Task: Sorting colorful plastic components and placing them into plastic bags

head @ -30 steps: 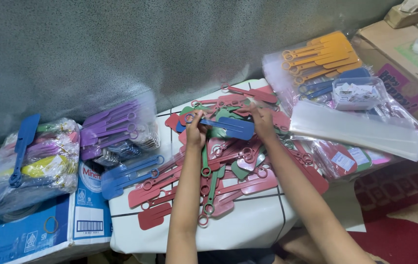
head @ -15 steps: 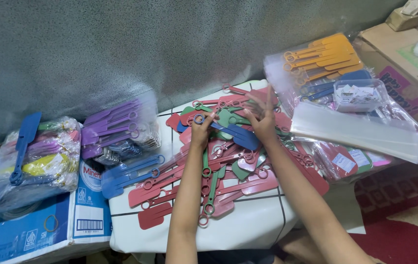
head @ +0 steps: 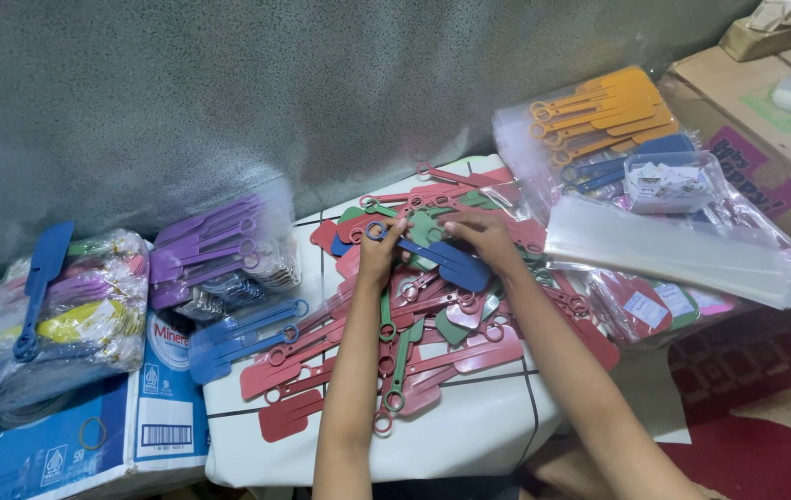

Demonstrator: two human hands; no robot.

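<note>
My left hand [head: 380, 252] pinches the ring end of a blue plastic spatula [head: 442, 257] that lies across a heap of red and green spatulas [head: 414, 319] on a white-covered table [head: 470, 426]. My right hand [head: 476, 236] rests on the blade end of the same blue spatula, fingers curled over it and touching a green spatula [head: 425, 225] beside it. Both forearms reach in from the bottom of the head view.
Left of the heap lie two loose blue spatulas [head: 245, 335], a bag of purple spatulas [head: 215, 245] and a bag of mixed ones [head: 62, 306] on a blue-and-white carton [head: 150, 407]. At right are yellow spatulas [head: 604, 106], a clear tub [head: 671, 181] and clear sleeves [head: 673, 250].
The blue spatula has dropped lower and tilted onto the heap. My right hand lifted with fingers up, then came back down over the blade end.
</note>
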